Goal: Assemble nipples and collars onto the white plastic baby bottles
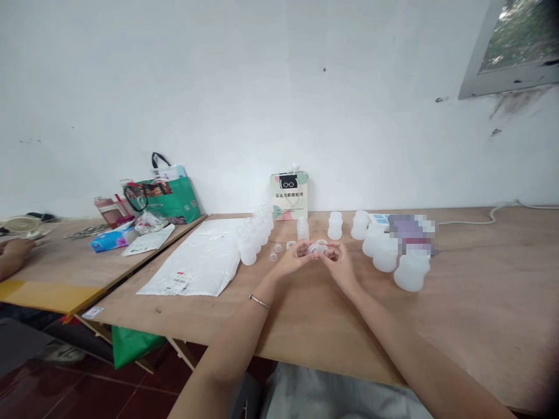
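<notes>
Both forearms reach in from the bottom edge, a thin metal bracelet [259, 301] on the left wrist. Left hand [293, 259] and right hand [337, 262] meet over the plywood table [480, 326], fingertips pinched from both sides on a small translucent white cap [317, 248]. Cap is held just above the table between the two hands; can't tell if it's one piece or two.

Just beyond the left hand: a few small clear caps [276, 251] lying on the wood, and one small ribbed bottle [303, 228] upright. Further left of the left hand: a row of small translucent bottles [254, 235] running away from the camera, beside a flat white plastic mailer bag [198, 262] with a barcode label [179, 283]; print too small to read.

Right of the right hand: a cluster of wider translucent jars [395, 256], two more [347, 225] behind the hands. A blurred-out patch [413, 233] sits behind the jars.

Straight past the hands, against the wall: a small paper bag [289, 195] with a glasses graphic and a line of Chinese characters, not legible.

Far left, on a second table: a green shopping bag [168, 198], a blue tissue pack [109, 238], and another person's hand [15, 250].
</notes>
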The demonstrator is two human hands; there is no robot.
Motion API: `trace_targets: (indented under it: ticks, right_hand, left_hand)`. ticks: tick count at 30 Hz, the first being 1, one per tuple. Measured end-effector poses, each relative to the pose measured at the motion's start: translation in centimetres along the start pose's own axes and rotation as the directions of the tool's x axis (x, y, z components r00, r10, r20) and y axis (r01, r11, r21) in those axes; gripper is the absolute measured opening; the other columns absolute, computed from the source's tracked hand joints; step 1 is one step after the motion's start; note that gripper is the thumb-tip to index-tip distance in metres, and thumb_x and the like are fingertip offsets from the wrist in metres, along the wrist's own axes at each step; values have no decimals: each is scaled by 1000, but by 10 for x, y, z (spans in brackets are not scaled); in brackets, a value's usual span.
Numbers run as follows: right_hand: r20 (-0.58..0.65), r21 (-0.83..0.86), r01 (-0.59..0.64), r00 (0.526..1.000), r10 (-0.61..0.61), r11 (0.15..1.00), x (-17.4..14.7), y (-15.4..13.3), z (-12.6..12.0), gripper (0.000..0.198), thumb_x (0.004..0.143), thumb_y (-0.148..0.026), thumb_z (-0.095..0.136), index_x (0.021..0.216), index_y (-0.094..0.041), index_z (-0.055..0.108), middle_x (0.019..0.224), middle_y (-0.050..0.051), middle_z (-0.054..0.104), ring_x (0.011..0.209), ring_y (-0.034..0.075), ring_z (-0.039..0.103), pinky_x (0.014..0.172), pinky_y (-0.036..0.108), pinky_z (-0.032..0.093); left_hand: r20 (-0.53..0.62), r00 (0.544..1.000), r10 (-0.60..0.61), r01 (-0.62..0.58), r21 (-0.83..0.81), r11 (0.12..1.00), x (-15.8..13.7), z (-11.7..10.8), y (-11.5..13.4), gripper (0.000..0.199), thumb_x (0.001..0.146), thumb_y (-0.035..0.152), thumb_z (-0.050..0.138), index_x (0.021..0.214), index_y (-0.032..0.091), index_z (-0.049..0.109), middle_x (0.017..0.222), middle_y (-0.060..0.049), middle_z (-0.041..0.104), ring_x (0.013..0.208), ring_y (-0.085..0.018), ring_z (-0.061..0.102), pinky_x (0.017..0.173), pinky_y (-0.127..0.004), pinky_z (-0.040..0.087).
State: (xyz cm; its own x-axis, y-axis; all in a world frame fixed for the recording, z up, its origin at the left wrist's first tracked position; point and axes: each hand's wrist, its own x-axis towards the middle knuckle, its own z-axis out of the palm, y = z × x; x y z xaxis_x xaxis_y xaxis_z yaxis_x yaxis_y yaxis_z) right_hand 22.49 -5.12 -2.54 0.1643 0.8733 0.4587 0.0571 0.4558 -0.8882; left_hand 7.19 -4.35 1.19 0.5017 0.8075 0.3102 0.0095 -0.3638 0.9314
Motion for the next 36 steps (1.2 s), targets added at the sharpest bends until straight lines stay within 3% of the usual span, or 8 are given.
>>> trace_targets:
  ticks: [4, 7, 11, 14, 22, 27, 32, 36]
  right_hand:
    - [-21, -19, -38, 999, 37, 999, 0, -2, -1, 44, 65, -45, 66, 97, -21, 49, 73, 0, 57, 62, 14, 54, 61, 28, 45]
    - [106, 108, -125, 988, 113, 986, -2, -5, 3, 40, 69, -44, 62, 101, -23, 55, 86, 3, 63, 75, 17, 59, 65, 29, 47]
    - [244, 276, -253, 952, 187, 927, -3, -9, 6, 31, 77, -43, 50, 97, -22, 61, 92, 5, 67, 84, 20, 62, 73, 35, 50]
    - [286, 304, -284, 938, 198, 909, -2, -9, 5, 29, 73, -38, 52, 95, -21, 62, 91, 5, 68, 86, 21, 63, 81, 37, 49]
    - [239, 255, -248, 953, 188, 934, 0, 0, 1, 35, 60, -35, 70, 90, -17, 63, 84, 5, 69, 83, 19, 62, 81, 34, 44]
    - [211, 257, -242, 959, 190, 936, 0, 2, -1, 29, 60, -35, 71, 82, -18, 63, 79, 3, 67, 78, 17, 58, 73, 29, 43]
    - [245, 287, -271, 948, 203, 919, 1, 1, -2, 23, 55, -31, 74, 69, -17, 62, 68, -1, 62, 64, 12, 51, 62, 25, 39]
    - [288, 352, -316, 932, 219, 881, 2, 2, -3, 25, 53, -31, 76, 70, -19, 62, 65, -2, 62, 61, 11, 51, 63, 25, 39]
  left_hand:
    - [36, 999, -25, 26, -39, 999, -1, 0, 5, 51, 75, 38, 59, 121, 21, 45, 88, -4, 61, 88, -15, 57, 83, -32, 45]
    - [39, 998, -50, 51, -32, 998, -2, -1, 8, 56, 77, 40, 57, 126, 21, 37, 81, -2, 61, 80, -13, 58, 79, -30, 46]
    - [8, 997, -73, 73, 12, 997, -4, -4, 10, 45, 79, 43, 53, 117, 21, 44, 86, -3, 62, 81, -13, 58, 77, -28, 45]
    - [-41, 997, -62, 65, 72, 995, -3, -5, 10, 38, 79, 42, 51, 111, 21, 49, 90, -2, 62, 81, -13, 57, 75, -26, 45]
    - [6, 999, 33, -34, 269, 963, 0, -4, 3, 40, 84, 46, 41, 109, 18, 53, 85, -3, 61, 72, -13, 56, 70, -28, 45]
    - [8, 998, 61, -60, 388, 920, -6, -1, 9, 53, 69, 43, 64, 114, 18, 51, 96, -5, 60, 81, -15, 54, 71, -27, 43]
    - [-86, 973, 214, -136, 535, 834, -6, 2, 12, 37, 69, 42, 63, 96, 17, 59, 96, -6, 57, 85, -16, 52, 70, -26, 43]
    - [-84, 938, 337, -214, 625, 751, -6, 3, 11, 37, 70, 41, 63, 98, 18, 56, 91, -4, 55, 83, -15, 53, 70, -27, 44]
